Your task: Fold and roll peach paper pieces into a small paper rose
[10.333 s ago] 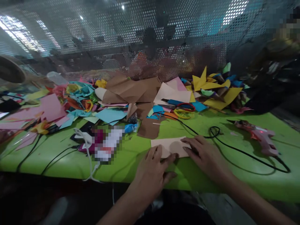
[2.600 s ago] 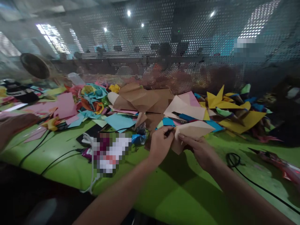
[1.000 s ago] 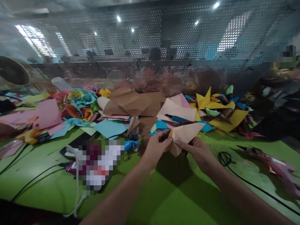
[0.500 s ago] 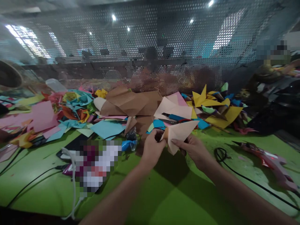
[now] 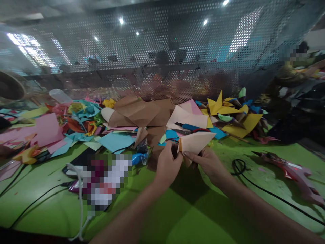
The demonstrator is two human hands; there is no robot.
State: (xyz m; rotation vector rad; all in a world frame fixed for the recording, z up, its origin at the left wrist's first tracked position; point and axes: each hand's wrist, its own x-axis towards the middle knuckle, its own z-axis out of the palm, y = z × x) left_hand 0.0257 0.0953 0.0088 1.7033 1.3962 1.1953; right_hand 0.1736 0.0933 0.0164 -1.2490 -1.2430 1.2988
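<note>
The peach paper (once flat on the table) is now lifted, folded.

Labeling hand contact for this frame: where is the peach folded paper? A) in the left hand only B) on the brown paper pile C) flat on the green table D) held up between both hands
D: the left hand and right hand both pinch the peach folded paper, which is lifted off the green table.

Both forearms are bare right up to the bottom edge of the view, with no sleeve showing. The left hand and the right hand wear no gloves, and no ring, watch or band shows behind the grip.
</note>
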